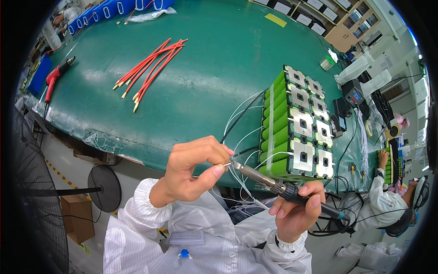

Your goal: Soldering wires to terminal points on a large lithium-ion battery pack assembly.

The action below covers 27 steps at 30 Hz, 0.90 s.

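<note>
Pinched between the thumb and fingers of my left hand (194,166) is the end of a thin white wire (227,164). My right hand (301,212) grips a soldering iron (296,196) by its dark handle. The iron's metal tip meets or nearly touches the wire end; the exact contact is too small to tell. Just beyond my hands stands a battery pack (296,123) of green cylindrical cells in black holders, with silvery metal plates on its face. White wires and black cables run out from its left side. A bundle of loose white wires (248,205) hangs below the iron.
Red cables (153,68) with bare ends lie on the green table (214,59). A red heat gun (54,80) rests at the left edge, blue bins (105,13) at the far left. The soldering station (353,93) stands right. Another person (388,201) works at the right.
</note>
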Available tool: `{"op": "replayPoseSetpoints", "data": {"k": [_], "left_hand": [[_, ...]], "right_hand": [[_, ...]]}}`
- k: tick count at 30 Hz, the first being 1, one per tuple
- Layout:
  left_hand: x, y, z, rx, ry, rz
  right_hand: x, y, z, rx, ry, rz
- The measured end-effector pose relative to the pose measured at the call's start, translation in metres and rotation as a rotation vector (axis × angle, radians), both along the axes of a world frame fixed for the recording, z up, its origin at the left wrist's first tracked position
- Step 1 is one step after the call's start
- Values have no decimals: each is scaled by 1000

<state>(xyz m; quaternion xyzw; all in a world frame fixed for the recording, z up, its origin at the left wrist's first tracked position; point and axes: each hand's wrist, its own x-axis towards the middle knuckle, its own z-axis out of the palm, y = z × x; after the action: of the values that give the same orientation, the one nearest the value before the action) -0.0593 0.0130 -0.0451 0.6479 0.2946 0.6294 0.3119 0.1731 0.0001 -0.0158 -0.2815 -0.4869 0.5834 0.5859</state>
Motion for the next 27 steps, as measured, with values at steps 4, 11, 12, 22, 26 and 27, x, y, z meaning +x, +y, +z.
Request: {"op": "replayPoseSetpoints", "data": {"k": [4,11,12,22,26,27], "left_hand": [[0,0,1,-4,-3,-3],[-1,0,3,26,24,62],[-2,0,5,56,89,118],[3,0,8,125,186,220],[4,1,9,115,171,240],[3,2,8,111,166,242]], "right_hand": [[0,0,1,-6,-11,3],[5,5,5,118,15,-382],[8,7,7,150,22,-409],[30,10,4,229,-12,-462],[30,7,4,222,-5,-440],[29,7,4,221,-7,-444]]}}
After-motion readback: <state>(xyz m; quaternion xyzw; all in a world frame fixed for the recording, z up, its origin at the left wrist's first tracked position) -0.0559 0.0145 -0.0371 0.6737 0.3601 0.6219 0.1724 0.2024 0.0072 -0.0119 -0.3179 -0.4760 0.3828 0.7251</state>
